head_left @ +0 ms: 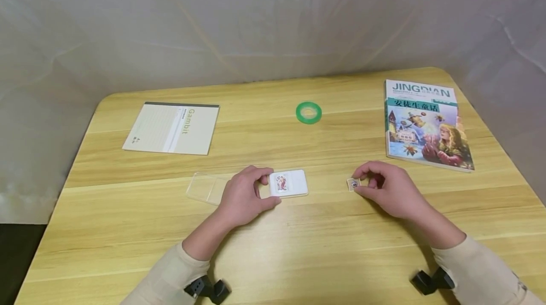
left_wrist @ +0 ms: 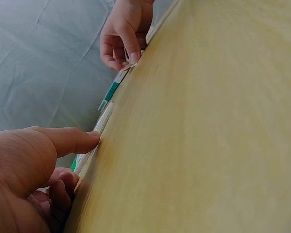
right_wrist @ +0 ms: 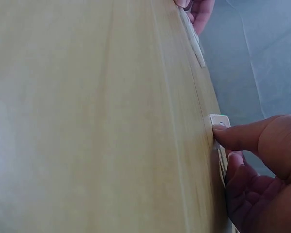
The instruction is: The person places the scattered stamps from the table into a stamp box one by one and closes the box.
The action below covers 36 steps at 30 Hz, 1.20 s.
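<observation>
Between the thumb and fingers of my left hand [head_left: 245,195] is the left end of a flat white rectangular case [head_left: 297,182], gripped at its long edges. A small stamp [head_left: 282,183] with a colourful figure lies on the case's left half. Partly behind the left hand, a clear plastic cover [head_left: 202,188] lies on the table. Farther right, my right hand [head_left: 390,190] pinches another small stamp [head_left: 353,184] by its edge, just over the tabletop. The right wrist view shows the thumb [right_wrist: 237,137] pressed on that stamp, hiding part of its picture.
On the wooden table [head_left: 298,257], a notebook [head_left: 172,128] lies at the back left. A green tape roll [head_left: 302,113] is at the back middle. A thick illustrated book [head_left: 426,127] lies at the back right. Grey cloth [head_left: 273,20] hangs behind the table.
</observation>
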Motion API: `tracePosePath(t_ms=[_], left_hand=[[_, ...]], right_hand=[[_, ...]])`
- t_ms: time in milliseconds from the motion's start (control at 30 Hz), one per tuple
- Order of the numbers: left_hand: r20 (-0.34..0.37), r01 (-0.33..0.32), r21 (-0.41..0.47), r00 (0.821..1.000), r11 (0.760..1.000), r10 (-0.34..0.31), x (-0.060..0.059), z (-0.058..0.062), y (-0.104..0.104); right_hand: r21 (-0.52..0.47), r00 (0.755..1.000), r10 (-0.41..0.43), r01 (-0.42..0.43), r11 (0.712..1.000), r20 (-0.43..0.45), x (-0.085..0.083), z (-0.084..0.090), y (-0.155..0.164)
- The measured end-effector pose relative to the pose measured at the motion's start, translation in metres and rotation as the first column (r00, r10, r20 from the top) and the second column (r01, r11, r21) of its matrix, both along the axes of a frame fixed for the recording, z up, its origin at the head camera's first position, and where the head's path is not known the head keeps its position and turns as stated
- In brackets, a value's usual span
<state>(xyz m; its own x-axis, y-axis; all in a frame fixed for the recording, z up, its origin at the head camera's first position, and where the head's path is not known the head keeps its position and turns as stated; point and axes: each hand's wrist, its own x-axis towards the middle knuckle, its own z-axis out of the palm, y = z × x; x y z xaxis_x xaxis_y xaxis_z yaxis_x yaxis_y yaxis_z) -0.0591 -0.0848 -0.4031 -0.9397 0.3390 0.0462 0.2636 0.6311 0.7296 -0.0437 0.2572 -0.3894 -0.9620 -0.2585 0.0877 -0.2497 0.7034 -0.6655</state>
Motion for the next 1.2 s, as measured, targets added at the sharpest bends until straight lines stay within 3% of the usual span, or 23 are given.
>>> tracePosePath(t_ms=[200,667,1000,1200], left_hand=[[-0.003,0.003,0.005,1.000,1.000,-0.003,0.000,0.000,0.000],[-0.010,0.004,-0.002,1.000,1.000,-0.004,0.000,0.000,0.000],[-0.005,0.006,0.003,1.000,1.000,-0.006,0.000,0.000,0.000],[0.001,0.006,0.000,1.000,1.000,-0.006,0.000,0.000,-0.001]], right_hand=[[-0.031,1.000,-0.012,0.012,0.999,-0.021,0.000,-0.003,-0.001],[-0.105,0.999,-0.033,0.035,0.994,0.020,-0.001,-0.004,-0.003],[-0.188,0.998,-0.001,0.014,0.982,0.070,-0.005,-0.001,-0.012],[-0.232,0.989,0.010,0.024,0.973,0.147,-0.009,0.001,-0.023]])
